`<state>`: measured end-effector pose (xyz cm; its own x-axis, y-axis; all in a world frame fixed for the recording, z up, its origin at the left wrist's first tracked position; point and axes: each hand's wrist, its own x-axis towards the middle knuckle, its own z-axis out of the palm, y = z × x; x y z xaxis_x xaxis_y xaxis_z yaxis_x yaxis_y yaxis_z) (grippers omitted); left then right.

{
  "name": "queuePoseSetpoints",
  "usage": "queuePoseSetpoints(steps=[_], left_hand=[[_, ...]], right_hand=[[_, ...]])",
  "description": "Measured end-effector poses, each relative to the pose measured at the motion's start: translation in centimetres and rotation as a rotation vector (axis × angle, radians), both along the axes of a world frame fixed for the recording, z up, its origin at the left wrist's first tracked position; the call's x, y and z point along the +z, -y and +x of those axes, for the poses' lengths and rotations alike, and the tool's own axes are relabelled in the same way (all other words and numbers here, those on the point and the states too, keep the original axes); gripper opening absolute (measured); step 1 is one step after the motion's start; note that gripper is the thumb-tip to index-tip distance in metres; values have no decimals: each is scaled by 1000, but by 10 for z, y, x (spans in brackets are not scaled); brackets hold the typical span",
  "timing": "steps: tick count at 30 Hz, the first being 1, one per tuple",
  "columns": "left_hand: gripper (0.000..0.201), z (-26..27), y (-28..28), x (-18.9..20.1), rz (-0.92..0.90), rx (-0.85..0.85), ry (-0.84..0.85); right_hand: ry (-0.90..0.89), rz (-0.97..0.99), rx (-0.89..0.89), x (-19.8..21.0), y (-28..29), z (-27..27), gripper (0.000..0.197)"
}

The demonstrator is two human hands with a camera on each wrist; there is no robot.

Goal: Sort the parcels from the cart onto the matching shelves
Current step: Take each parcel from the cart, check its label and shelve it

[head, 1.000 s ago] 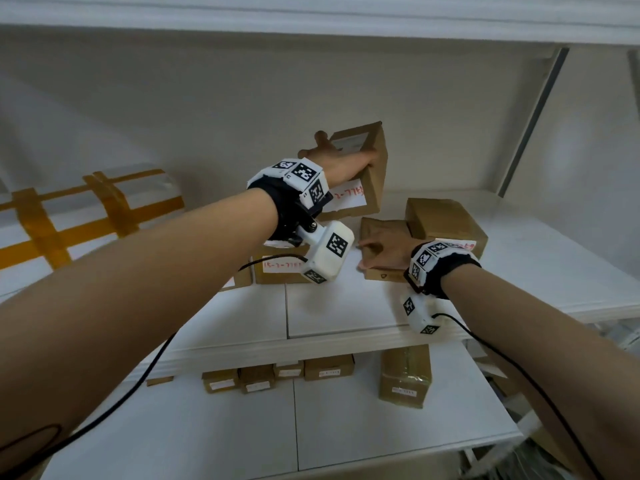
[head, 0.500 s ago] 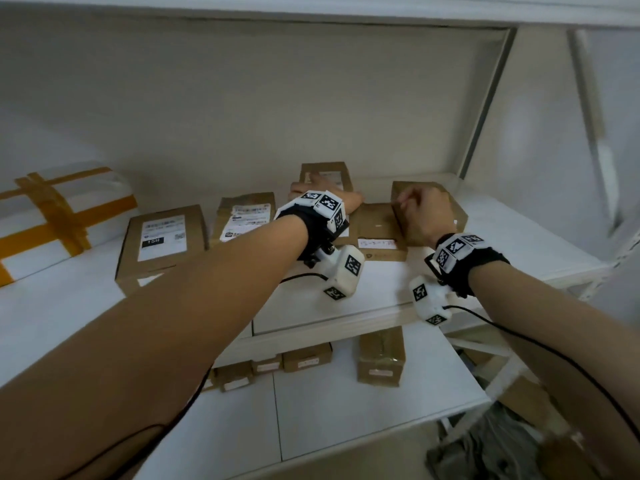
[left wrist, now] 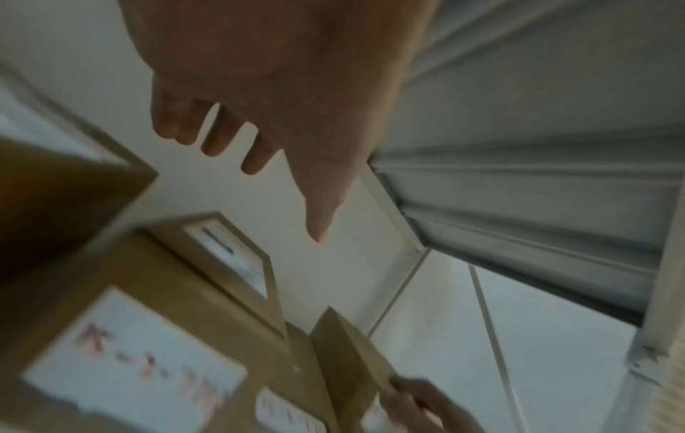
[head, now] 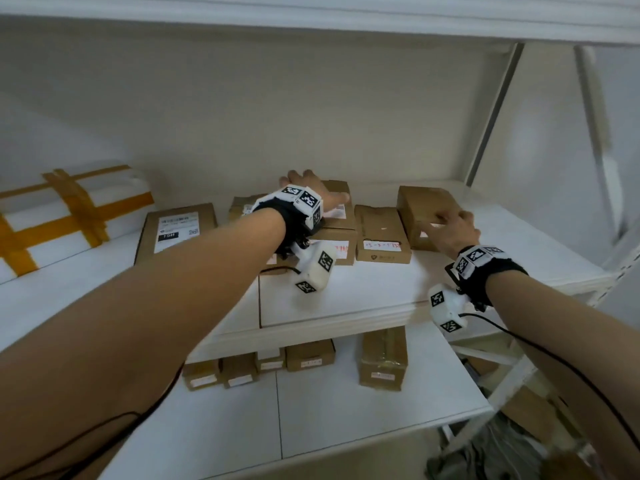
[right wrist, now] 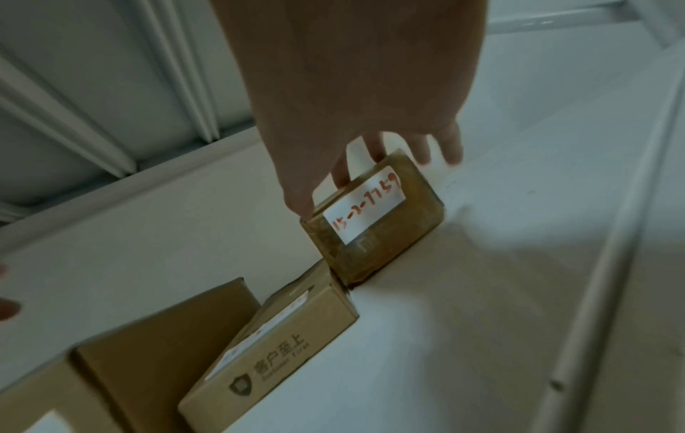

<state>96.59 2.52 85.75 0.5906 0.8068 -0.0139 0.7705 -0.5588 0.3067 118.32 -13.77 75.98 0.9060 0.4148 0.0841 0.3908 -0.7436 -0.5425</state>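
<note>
On the upper shelf point(head: 346, 299) several brown parcels lie in a row. My left hand point(head: 317, 188) hovers flat over a small labelled box point(head: 337, 207) stacked on another box point(head: 332, 249). Its fingers point(left wrist: 215, 146) are straight and hold nothing. My right hand point(head: 446, 223) rests on the rightmost box point(head: 424, 206), whose front label reads 15-2-7759 point(right wrist: 365, 205). The thumb and index finger point(right wrist: 341, 175) touch that box's top edge while the other fingers spread beyond it. Between the two sits a flat box point(head: 381, 233) with a red-lettered label.
A white parcel with orange tape point(head: 69, 209) and a flat box with a shipping label point(head: 176, 230) lie at the left. Several small boxes point(head: 310, 355) and a taller one point(head: 382, 358) stand on the lower shelf. A grey upright point(head: 491, 112) bounds the right.
My left hand brought the raised box down onto the stack and let go of it. My right hand moved from the middle box to the rightmost box.
</note>
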Motion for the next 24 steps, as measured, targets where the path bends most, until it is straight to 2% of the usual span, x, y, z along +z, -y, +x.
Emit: queuePoseSetpoints(steps=[3,6,8,10,12,16,21,24], left_hand=[[86,-34,-32,12,31,115,61],[97,-77,-58,9,-15,245,17],[101,-101,-66,-2,-205,282,-10],[87,-116,-60,-11,-409,227,-57],[90,-120,-55,-18,-456,196,-125],[107,-112,-56,-18,-450,172,-138],[98,-94,-75,-17,-440,105,-185],[110,-87,-94,-25,-425,106,-182]], right_hand=[[-19,44,29,-7,-7,-1,70],[-28,54,41,-9,-17,-5,68],[-17,55,31,-10,-24,-11,65],[-6,59,10,-11,-32,-17,65],[-1,67,8,-13,-41,-22,64],[22,88,-3,-17,-57,-28,62],[31,103,-13,-20,-74,-15,56],[20,87,-12,-21,-85,-4,57]])
